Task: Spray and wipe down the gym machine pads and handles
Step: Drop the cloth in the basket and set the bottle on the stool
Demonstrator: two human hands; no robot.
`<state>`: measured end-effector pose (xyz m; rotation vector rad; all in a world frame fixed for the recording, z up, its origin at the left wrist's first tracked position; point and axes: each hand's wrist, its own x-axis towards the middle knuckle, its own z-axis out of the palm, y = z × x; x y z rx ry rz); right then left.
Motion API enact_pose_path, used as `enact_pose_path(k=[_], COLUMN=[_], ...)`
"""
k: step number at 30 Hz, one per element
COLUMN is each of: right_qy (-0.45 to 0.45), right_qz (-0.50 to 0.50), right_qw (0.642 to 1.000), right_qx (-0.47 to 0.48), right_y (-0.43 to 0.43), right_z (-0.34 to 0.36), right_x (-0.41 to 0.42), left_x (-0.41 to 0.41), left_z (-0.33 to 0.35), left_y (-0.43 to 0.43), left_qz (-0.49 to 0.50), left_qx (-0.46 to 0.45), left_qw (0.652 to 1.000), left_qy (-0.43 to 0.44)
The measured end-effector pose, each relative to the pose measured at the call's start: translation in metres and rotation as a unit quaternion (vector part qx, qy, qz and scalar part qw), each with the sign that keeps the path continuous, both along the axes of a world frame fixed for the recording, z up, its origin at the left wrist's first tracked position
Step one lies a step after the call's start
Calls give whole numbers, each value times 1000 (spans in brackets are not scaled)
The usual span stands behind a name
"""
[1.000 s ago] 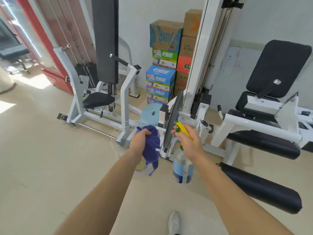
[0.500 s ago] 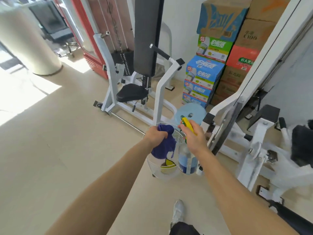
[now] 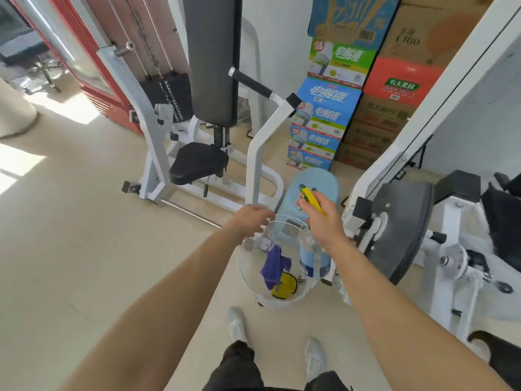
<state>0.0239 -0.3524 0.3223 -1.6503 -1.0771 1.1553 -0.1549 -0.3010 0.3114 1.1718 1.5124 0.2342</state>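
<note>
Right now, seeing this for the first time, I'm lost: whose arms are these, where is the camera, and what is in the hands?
There is no robot here. The single picture comes from a camera worn on a person's head, looking down along their own bare arms. The right hand grips a spray bottle by its yellow trigger top. The left hand hangs relaxed above a white mesh basket and holds nothing. Inside the basket lie a purple cloth and something yellow. Ahead stands a white gym machine with a black back pad, a seat and a black handle, the parts to be cleaned. Cartons are stacked behind.
</note>
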Motion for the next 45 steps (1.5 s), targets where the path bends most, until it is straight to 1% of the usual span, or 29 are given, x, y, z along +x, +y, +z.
enact_pose_path(k=[4,7,11,16,19,22,24,31,34,37,41,45], right_qy=[5,3,2,11,30,52,68,56,91,122,72,28], right_qz=[-50,-83,-139,-134,-140,-170,-194,-224,-227,-222,-192,-173], right_qw=[999,997,990,991,990,984,979,971,967,963,970,974], right_qx=[-4,5,29,29,8,-4,-11,-64,-74,-94,-128,-147], right_y=[37,62,78,100,115,133,145,192,217,243,278,304], right_z=[-5,-11,-13,-23,-28,-36,-45,-93,-114,-141,-191,-238], right_x=[-29,-40,-40,-24,-8,15,32,87,107,123,137,141], left_x=[-7,0,11,34,49,66,81,132,149,163,177,182], left_z=[-2,-2,-6,-21,-30,-38,-44,-75,-97,-121,-157,-202], left_y=[47,75,95,123,141,161,175,228,248,268,303,332], left_qz=[-67,-83,-72,-102,-82,-52,-44,-15,8,56,111,106], left_qx=[8,3,-36,-21,-34,-50,-46,-43,-60,-90,-138,-157], left_qw=[996,989,978,972,971,970,971,982,985,983,973,972], left_qy=[-55,-121,-194,-210,-221,-234,-228,-181,-164,-147,-147,-138])
